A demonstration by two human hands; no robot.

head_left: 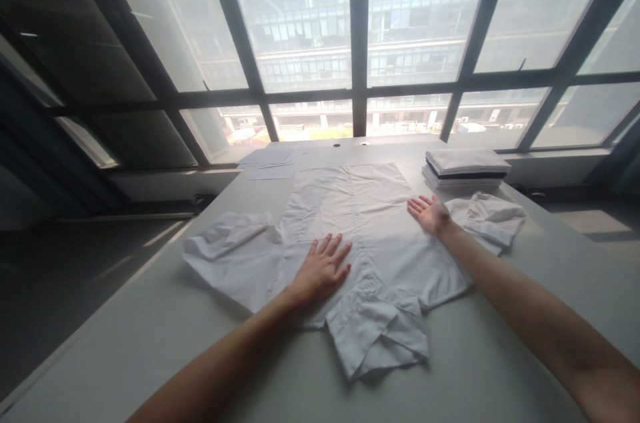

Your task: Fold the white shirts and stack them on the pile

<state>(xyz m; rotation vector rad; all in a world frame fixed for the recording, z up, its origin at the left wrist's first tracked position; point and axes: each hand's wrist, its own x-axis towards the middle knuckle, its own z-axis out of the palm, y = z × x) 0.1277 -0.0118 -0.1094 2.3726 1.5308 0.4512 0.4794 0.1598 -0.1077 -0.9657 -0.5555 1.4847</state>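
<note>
A white button-up shirt (345, 203) lies spread on the white table, its collar end towards me and its hem towards the window. One sleeve (227, 250) stretches out to the left, and the other (487, 216) is bunched at the right. The collar (380, 333) is crumpled near the front. My left hand (323, 270) rests palm down on the shirt's left front, fingers spread. At the shirt's right edge is my right hand (429, 213), turned partly palm up with its fingers stretched out. Neither hand grips the cloth.
A stack of folded garments (465, 166), white with a dark layer, stands at the table's back right. Sheets of paper (270, 162) lie at the back left. Large framed windows (359, 43) rise behind the table (145, 336). A dark curtain (45, 130) hangs at the left.
</note>
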